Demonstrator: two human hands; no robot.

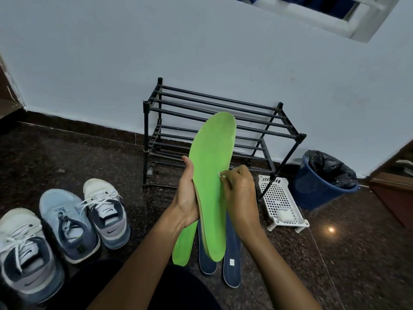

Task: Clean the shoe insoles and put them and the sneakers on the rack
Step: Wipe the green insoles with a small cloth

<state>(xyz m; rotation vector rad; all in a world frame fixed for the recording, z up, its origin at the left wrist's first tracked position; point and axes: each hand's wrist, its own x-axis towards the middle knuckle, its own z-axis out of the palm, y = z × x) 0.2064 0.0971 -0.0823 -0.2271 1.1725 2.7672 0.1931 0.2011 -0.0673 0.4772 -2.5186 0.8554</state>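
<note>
**Wiping the green insole: grip tips, plus what I can't make out**

The left hand (186, 198) has its fingers curled round the left edge of the insole (212, 175), roughly mid-length, with the thumb lying along that edge. The right hand (240, 193) is pinched tight on a small white wipe (222, 174) and presses it to the insole's right edge, straight across from the left thumb. The toe sticks up past both hands, in front of the rack (223, 113), and the heel hangs below the wrists.

My take on doing this well:
- Foam flexes, so I'd wipe close to where the left hand backs it.
- I'd slide that grip up before doing the toe.
- Long strokes from toe to heel probably beat dabbing.
- The wipe looks tiny, so refold it often.

Under the hands on the floor are a spare green insole (182, 247) and two navy insoles (232, 267). The sneakers (67, 222) sit off to the left of the left forearm.

Hard to tell:
- The wipe is mostly buried in the fingers, so it could be cloth or tissue.
- The insole's back face is hidden, and it covers the tops of the navy pair.
- Only three sneakers show, and the nearest is cut off by the frame edge.
- Right of the right hand, a white tray (277, 193) holds something pale that I can't identify.
- The bin (317, 189) beyond it is lined in black, so its contents can't be seen.
</note>
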